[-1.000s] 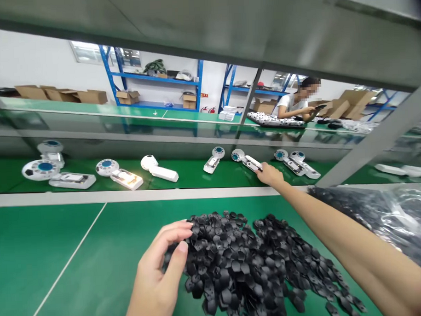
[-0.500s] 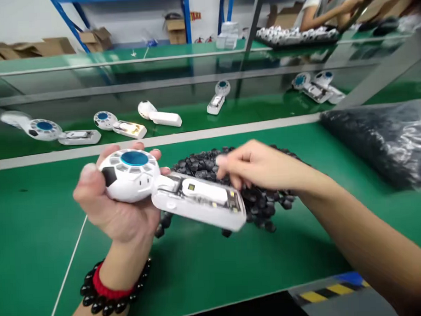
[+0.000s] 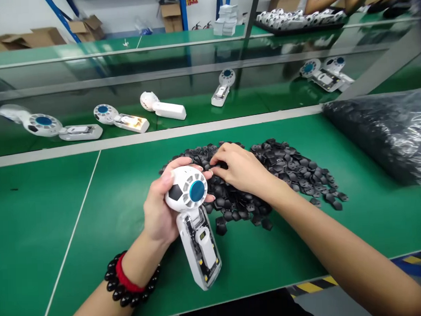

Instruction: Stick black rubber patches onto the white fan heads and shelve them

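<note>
My left hand (image 3: 160,210) grips a white hand-held fan (image 3: 195,223) by its round head, which has a blue centre and one black patch. The fan's handle points toward me, its cover off and a circuit board showing. My right hand (image 3: 240,168) reaches into a heap of small black plastic pieces (image 3: 266,174) on the green table, fingers curled in a pinch among them. What the fingers hold is hidden. A bead bracelet sits on my left wrist.
Several more white fans (image 3: 122,119) lie on the green conveyor belt (image 3: 195,112) behind the table. A clear bag of black pieces (image 3: 382,133) lies at the right. Beyond, a person sits at a far bench with a tray of fans (image 3: 295,19). Cardboard boxes line blue shelving.
The fan has swung from lying sideways to handle-toward-me in my left hand. My right hand left the fan's handle and moved into the black pieces.
</note>
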A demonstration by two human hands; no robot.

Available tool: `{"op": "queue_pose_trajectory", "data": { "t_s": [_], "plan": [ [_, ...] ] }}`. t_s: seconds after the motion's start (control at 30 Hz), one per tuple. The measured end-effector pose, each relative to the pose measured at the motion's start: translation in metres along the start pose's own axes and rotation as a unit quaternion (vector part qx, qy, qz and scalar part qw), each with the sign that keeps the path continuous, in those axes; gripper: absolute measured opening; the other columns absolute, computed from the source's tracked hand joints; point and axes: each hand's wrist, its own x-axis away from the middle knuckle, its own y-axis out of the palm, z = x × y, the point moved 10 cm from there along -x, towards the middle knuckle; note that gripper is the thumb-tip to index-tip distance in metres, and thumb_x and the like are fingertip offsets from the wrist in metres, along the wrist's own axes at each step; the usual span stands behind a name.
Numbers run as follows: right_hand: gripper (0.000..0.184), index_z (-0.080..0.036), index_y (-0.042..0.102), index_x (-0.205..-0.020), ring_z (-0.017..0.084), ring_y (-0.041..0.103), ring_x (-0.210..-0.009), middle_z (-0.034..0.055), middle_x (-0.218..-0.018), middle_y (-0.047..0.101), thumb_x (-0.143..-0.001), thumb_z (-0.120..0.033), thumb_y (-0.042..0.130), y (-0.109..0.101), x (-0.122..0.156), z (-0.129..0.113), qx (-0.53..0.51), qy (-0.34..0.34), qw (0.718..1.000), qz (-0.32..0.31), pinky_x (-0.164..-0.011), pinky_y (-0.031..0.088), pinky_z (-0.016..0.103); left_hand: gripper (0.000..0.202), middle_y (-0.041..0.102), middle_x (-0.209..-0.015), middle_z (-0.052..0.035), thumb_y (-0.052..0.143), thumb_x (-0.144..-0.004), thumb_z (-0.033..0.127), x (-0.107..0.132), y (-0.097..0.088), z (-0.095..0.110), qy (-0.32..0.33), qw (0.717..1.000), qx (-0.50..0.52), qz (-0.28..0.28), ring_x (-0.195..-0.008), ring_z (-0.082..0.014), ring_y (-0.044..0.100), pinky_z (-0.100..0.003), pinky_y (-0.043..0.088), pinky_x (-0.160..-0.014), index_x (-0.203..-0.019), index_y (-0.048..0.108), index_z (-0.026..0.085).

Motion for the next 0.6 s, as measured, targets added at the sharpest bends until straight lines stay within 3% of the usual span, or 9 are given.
{"op": "queue_pose_trajectory", "data": {
  "t_s": [0.07, 0.17, 0.23, 0.33, 0.43, 0.5, 0.6],
  "plan": [
    [0.006, -0.017, 0.072, -0.086, 0.027, 0.066, -0.097, 0.0078, -0.098, 0.072, -0.09, -0.014, 0.069, -0.01, 0.001, -0.008, -0.018, -0.007, 1.0, 0.02, -0.081, 0.048, 0.036, 0.037, 0.076, -0.081, -0.0063, 0.081, -0.068, 0.041, 0.0, -0.002, -0.004, -0.022, 1.0, 0.005, 0.013, -0.078, -0.0278, 0.076, -0.033, 0.064, -0.047, -0.093, 0.072, 0.016],
    [0.007, -0.018, 0.073, -0.087, 0.017, 0.068, -0.076, 0.0012, -0.085, 0.074, -0.093, -0.018, 0.069, -0.044, 0.012, -0.034, -0.123, -0.043, 0.984, 0.122, -0.069, 0.052, 0.029, 0.042, 0.076, -0.084, -0.0059, 0.079, -0.068, 0.045, 0.002, -0.001, -0.006, -0.028, 1.0, -0.004, 0.012, -0.068, -0.0272, 0.074, -0.031, 0.059, -0.038, -0.098, 0.068, 0.017],
    [0.007, -0.019, 0.073, -0.087, 0.015, 0.068, -0.071, -0.0012, -0.081, 0.075, -0.092, -0.016, 0.07, -0.065, 0.026, -0.059, -0.173, -0.111, 0.96, 0.189, -0.066, 0.052, 0.026, 0.043, 0.075, -0.088, -0.0046, 0.076, -0.071, 0.047, 0.004, 0.002, -0.004, -0.007, 1.0, -0.024, 0.0, -0.059, -0.024, 0.072, -0.03, 0.056, -0.034, -0.102, 0.067, 0.018],
    [0.014, -0.017, 0.073, -0.088, 0.014, 0.07, -0.078, 0.0005, -0.085, 0.077, -0.094, -0.007, 0.064, -0.067, 0.041, -0.095, -0.157, -0.227, 0.941, 0.197, -0.075, 0.053, 0.026, 0.036, 0.074, -0.09, -0.0021, 0.07, -0.081, 0.045, 0.009, 0.004, 0.003, 0.045, 0.997, -0.061, -0.015, -0.054, -0.0173, 0.068, -0.026, 0.056, -0.036, -0.107, 0.07, 0.02],
    [0.014, -0.012, 0.072, -0.095, 0.017, 0.071, -0.091, 0.0063, -0.097, 0.078, -0.097, -0.007, 0.059, -0.057, 0.05, -0.108, -0.152, -0.301, 0.924, 0.18, -0.083, 0.053, 0.031, 0.028, 0.076, -0.103, -0.0025, 0.064, -0.087, 0.041, 0.012, -0.002, 0.014, 0.111, 0.988, -0.105, -0.001, -0.086, -0.018, 0.074, -0.022, 0.063, -0.065, -0.105, 0.073, 0.022],
    [0.015, -0.01, 0.071, -0.105, 0.022, 0.07, -0.098, 0.0107, -0.109, 0.076, -0.098, -0.02, 0.063, -0.05, 0.053, -0.108, -0.135, -0.318, 0.923, 0.167, -0.086, 0.053, 0.036, 0.026, 0.076, -0.111, -0.003, 0.061, -0.09, 0.041, 0.012, -0.005, 0.019, 0.143, 0.979, -0.145, 0.003, -0.108, -0.0184, 0.069, -0.023, 0.058, -0.09, -0.105, 0.073, 0.022],
    [0.047, -0.005, 0.064, -0.121, 0.03, 0.067, -0.104, 0.0165, -0.121, 0.072, -0.092, -0.042, 0.072, -0.036, 0.053, -0.103, -0.081, -0.3, 0.94, 0.136, -0.087, 0.052, 0.043, 0.025, 0.075, -0.117, -0.002, 0.061, -0.093, 0.04, 0.013, -0.004, 0.025, 0.179, 0.961, -0.209, -0.012, -0.115, -0.0187, 0.066, -0.027, 0.05, -0.102, -0.109, 0.071, 0.025]
  ]
}}
